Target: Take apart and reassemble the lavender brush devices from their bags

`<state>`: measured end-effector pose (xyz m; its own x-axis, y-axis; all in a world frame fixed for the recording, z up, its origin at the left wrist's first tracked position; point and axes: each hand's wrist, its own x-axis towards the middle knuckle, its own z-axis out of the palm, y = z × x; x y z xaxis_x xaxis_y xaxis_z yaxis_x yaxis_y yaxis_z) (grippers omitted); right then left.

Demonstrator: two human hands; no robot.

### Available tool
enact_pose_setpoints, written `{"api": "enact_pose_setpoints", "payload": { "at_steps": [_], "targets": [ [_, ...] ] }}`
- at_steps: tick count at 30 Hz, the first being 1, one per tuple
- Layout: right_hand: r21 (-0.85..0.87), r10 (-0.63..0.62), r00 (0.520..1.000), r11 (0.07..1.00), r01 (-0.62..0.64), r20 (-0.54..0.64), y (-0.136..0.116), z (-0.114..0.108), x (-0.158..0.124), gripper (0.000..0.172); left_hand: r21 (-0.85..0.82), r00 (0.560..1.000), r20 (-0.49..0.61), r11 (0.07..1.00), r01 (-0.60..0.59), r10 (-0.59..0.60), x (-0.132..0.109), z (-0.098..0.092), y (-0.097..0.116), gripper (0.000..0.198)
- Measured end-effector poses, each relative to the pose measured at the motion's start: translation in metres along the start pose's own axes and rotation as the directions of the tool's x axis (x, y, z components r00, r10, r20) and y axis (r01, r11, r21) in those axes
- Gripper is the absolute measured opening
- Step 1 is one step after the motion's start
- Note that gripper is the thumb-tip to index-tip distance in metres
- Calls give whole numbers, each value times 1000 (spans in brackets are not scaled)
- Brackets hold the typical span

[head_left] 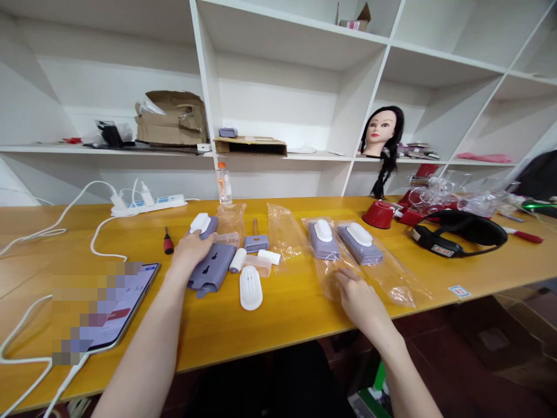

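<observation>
My left hand [189, 251] is closed around a grey-purple plastic holder with a white oval piece on top [201, 223]; its fingertips are partly hidden. Just below it lies a larger grey-purple casing with dark slots [212, 267]. My right hand [360, 297], fingers bent together, is at the near end of a clear plastic bag [326, 284]. In that bag sits a grey-purple holder with a white oval top [323, 238]. A similar bagged holder [361, 244] lies to its right. Between my hands are a white slotted oval tray [251, 288], white rollers [238, 260] and a small grey-purple part [256, 244].
A phone [126, 307] with a white cable lies at the left, near a red-handled screwdriver [168, 241] and a white power strip [150, 204]. Behind stands a clear bottle [224, 183]. A black headband device [456, 235] and red parts [378, 215] are on the right.
</observation>
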<state>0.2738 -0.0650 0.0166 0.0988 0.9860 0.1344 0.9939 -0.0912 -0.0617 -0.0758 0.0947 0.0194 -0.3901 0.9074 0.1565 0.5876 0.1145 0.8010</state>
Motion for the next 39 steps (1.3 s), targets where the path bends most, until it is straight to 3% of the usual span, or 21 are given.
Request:
{"api": "enact_pose_setpoints", "payload": {
  "at_steps": [1, 3, 5, 7, 10, 12, 14, 16, 19, 24, 28, 35, 39],
  "targets": [
    [8, -27, 1000, 1000, 27, 3, 1, 7, -1, 38, -9, 999, -24, 1000, -28, 28, -5, -1, 4, 51],
    [12, -36, 999, 999, 37, -20, 3, 20, -1, 46, 89, 974, -97, 976, -198, 206, -17, 0, 13, 43],
    [16, -38, 997, 999, 39, -68, 5, 28, 2, 54, 104, 892, -139, 902, -419, 430, -32, 4, 23, 35],
    [33, -76, 993, 996, 80, -89, 8, 31, 7, 55, 51, 802, -152, 815, -577, 578, -49, 13, 33, 31],
    [51, -170, 982, 983, 175, -82, 15, 28, 18, 53, -41, 720, 16, 720, -693, 694, -74, 29, 43, 30],
    [56, -221, 974, 973, 225, -56, 21, 24, 26, 53, -90, 593, 217, 620, -779, 776, -88, 39, 45, 30],
    [75, -232, 971, 969, 235, -51, 24, 21, 33, 54, -140, 476, 342, 544, -827, 810, -100, 46, 46, 30],
    [99, -190, 973, 974, 204, -133, 23, 19, 41, 50, -171, 390, 388, 481, -860, 835, -108, 52, 46, 29],
    [96, -70, 957, 990, 101, -282, 14, 20, 53, 46, -187, 312, 400, 409, -893, 862, -115, 57, 46, 26],
    [-32, 106, 961, 992, -119, -256, -5, 25, 73, 60, -189, 265, 451, 382, -905, 852, -119, 59, 47, 27],
    [-71, 187, 954, 975, -208, -234, -8, 30, 80, 73, -194, 276, 462, 399, -896, 843, -119, 58, 47, 28],
    [-67, 213, 953, 970, -232, -217, -2, 31, 88, 82, -220, 286, 464, 422, -880, 838, -119, 56, 49, 27],
    [-69, 183, 952, 976, -206, -247, -5, 31, 93, 77, -216, 305, 461, 439, -872, 833, -117, 54, 49, 27]
  ]
}}
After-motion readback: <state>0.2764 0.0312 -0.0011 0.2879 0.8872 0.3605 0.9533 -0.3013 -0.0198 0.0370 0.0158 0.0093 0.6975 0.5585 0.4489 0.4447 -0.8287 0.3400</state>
